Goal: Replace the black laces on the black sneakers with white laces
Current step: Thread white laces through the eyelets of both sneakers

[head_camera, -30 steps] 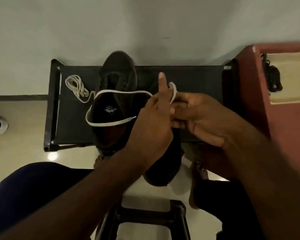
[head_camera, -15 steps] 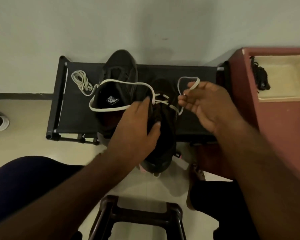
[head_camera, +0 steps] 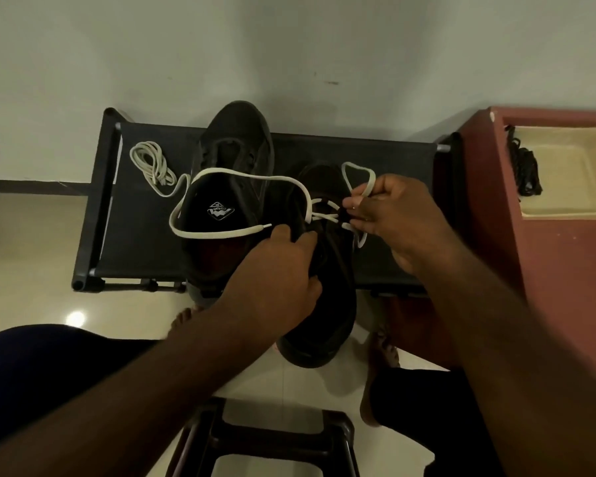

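Stool (head_camera: 272, 438) pokes in at 6 o'clock. Just past it the left hand (head_camera: 276, 280) has its grip curled tight round the side of a black sneaker (head_camera: 324, 325), which sticks out over the tabletop's (head_camera: 145, 228) front edge. At 2 o'clock from that, the right hand (head_camera: 396, 218) has its grip pinched on a loop of white lace (head_camera: 227, 233), right by the eyelets, where a few crossings are already threaded. The lace's free end trails off toward 9 o'clock, over the second sneaker (head_camera: 234, 139) lying on the tabletop. Spare lace (head_camera: 152, 163) sits bundled at 10 o'clock. Black laces (head_camera: 527, 170) are heaped in a tray (head_camera: 565, 187) at 2 o'clock.
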A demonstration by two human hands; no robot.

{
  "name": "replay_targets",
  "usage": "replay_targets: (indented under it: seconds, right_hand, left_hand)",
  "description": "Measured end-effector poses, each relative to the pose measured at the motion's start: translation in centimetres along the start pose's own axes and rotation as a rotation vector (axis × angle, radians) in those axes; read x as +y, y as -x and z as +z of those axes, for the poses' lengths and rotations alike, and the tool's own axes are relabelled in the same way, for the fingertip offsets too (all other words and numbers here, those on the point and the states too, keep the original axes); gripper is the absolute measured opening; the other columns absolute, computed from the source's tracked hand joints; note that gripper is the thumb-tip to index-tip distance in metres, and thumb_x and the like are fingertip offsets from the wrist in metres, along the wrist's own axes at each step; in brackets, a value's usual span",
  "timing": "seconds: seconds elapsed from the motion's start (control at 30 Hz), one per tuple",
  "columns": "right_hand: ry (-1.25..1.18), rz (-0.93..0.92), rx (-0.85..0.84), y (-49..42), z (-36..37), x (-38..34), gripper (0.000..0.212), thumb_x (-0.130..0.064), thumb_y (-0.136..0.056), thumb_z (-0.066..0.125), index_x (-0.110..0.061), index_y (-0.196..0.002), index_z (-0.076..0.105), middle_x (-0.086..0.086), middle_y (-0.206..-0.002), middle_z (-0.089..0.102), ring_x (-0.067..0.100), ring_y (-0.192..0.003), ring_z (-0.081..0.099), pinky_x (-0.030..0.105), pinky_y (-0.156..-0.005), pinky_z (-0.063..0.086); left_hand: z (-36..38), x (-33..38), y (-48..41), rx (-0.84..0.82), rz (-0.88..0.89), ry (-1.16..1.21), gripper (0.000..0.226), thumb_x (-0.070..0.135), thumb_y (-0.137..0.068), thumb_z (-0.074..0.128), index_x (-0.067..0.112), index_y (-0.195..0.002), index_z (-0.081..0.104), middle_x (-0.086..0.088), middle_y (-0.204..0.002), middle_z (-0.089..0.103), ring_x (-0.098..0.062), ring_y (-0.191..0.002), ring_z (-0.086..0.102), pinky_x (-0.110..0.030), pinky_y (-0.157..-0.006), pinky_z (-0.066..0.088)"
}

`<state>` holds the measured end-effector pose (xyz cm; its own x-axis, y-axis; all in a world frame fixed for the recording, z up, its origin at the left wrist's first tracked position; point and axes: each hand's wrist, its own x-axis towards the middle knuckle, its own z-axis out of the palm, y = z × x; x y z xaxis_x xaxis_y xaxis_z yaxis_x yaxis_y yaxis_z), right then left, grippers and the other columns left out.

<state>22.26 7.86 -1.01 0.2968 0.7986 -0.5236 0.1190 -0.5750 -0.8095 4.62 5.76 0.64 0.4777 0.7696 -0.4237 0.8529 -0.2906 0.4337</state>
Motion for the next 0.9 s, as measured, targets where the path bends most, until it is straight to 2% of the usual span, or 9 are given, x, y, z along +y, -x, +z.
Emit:
replay_targets:
  seconds: [0.27, 0.37, 0.43, 0.5, 0.57, 0.63, 0.7, 0.8, 0.9]
  right_hand:
    - [-0.002, -0.090, -0.020, -0.2, 0.6, -0.4, 0.007, -0.010, -0.098, 0.061, -0.013, -0.104, 0.062, 0.003, -0.093, 0.075, 0.011, -0.083, 0.074, 0.023, -0.074, 0.059]
    - [0.021, -0.118, -0.083, 0.0, 1.1, -0.5, 0.002, -0.012, -0.094, 0.067, -0.014, -0.092, 0.068, -0.004, -0.081, 0.075, 0.006, -0.071, 0.068, 0.018, -0.061, 0.053]
    - [0.100, -0.138, -0.117, 0.1, 1.4, -0.4, 0.007, -0.014, -0.090, 0.072, -0.016, -0.083, 0.070, -0.011, -0.069, 0.071, -0.002, -0.060, 0.062, 0.013, -0.054, 0.047]
    - [0.138, -0.142, -0.149, 0.2, 1.7, -0.4, 0.008, -0.011, -0.089, 0.073, -0.014, -0.082, 0.071, -0.009, -0.073, 0.071, -0.006, -0.056, 0.059, 0.010, -0.052, 0.044]
    - [0.172, -0.156, -0.160, 0.2, 2.0, -0.4, 0.006, -0.004, -0.089, 0.071, -0.009, -0.085, 0.072, 0.000, -0.087, 0.074, -0.005, -0.061, 0.063, 0.009, -0.054, 0.046]
    - [0.295, -0.215, -0.137, 0.0, 2.4, -0.2, 0.003, -0.005, -0.088, 0.072, -0.006, -0.089, 0.074, 0.004, -0.089, 0.075, 0.003, -0.072, 0.069, 0.015, -0.064, 0.053]
    - [0.414, -0.282, -0.122, -0.2, 2.7, 0.1, 0.002, -0.008, -0.087, 0.073, -0.009, -0.087, 0.075, 0.001, -0.082, 0.073, 0.007, -0.075, 0.070, 0.020, -0.072, 0.056]
    - [0.493, -0.336, -0.092, -0.4, 3.2, 0.4, 0.015, -0.009, -0.087, 0.074, -0.020, -0.077, 0.071, -0.012, -0.074, 0.068, 0.000, -0.069, 0.066, 0.015, -0.070, 0.052]
    - [0.542, -0.367, -0.051, -0.3, 3.6, 0.5, 0.014, -0.009, -0.086, 0.075, -0.021, -0.079, 0.072, -0.013, -0.073, 0.067, 0.000, -0.069, 0.065, 0.016, -0.070, 0.052]
  left_hand:
    - [0.2, -0.2, -0.2, 0.016, 0.016, -0.009, 0.060, 0.039, -0.098, 0.051, 0.023, -0.151, 0.027, -0.006, -0.136, 0.037, -0.019, -0.113, 0.052, -0.026, -0.093, 0.046]
    - [0.3, -0.4, 0.0, 0.024, 0.033, 0.011, 0.061, 0.039, -0.099, 0.050, 0.023, -0.152, 0.026, -0.005, -0.135, 0.037, -0.018, -0.113, 0.051, -0.023, -0.092, 0.043]
    - [0.2, -0.6, 0.2, 0.027, 0.040, 0.030, 0.060, 0.038, -0.099, 0.050, 0.024, -0.152, 0.027, -0.004, -0.134, 0.037, -0.017, -0.113, 0.051, -0.021, -0.090, 0.041]
    - [0.2, -0.6, 0.2, 0.034, 0.048, 0.044, 0.058, 0.038, -0.098, 0.051, 0.024, -0.151, 0.030, -0.004, -0.132, 0.038, -0.016, -0.110, 0.051, -0.019, -0.087, 0.040]
    - [0.3, -0.6, 0.1, 0.038, 0.045, 0.050, 0.056, 0.037, -0.098, 0.052, 0.024, -0.149, 0.032, -0.004, -0.130, 0.039, -0.016, -0.108, 0.051, -0.018, -0.083, 0.038]
    - [0.4, -0.6, 0.0, 0.036, 0.040, 0.050, 0.057, 0.036, -0.098, 0.052, 0.024, -0.149, 0.031, -0.005, -0.131, 0.039, -0.016, -0.108, 0.051, -0.017, -0.081, 0.036]
    - [0.5, -0.6, 0.1, 0.036, 0.035, 0.052, 0.058, 0.035, -0.098, 0.051, 0.024, -0.151, 0.029, -0.006, -0.131, 0.039, -0.017, -0.108, 0.050, -0.018, -0.082, 0.036]
    - [0.7, -0.5, 0.3, 0.037, 0.034, 0.049, 0.059, 0.033, -0.100, 0.049, 0.023, -0.153, 0.025, -0.008, -0.132, 0.038, -0.018, -0.110, 0.049, -0.020, -0.086, 0.038]
    - [0.8, -0.5, 0.4, 0.040, 0.033, 0.047, 0.057, 0.032, -0.100, 0.048, 0.021, -0.152, 0.027, -0.008, -0.131, 0.039, -0.018, -0.110, 0.049, -0.021, -0.087, 0.040]
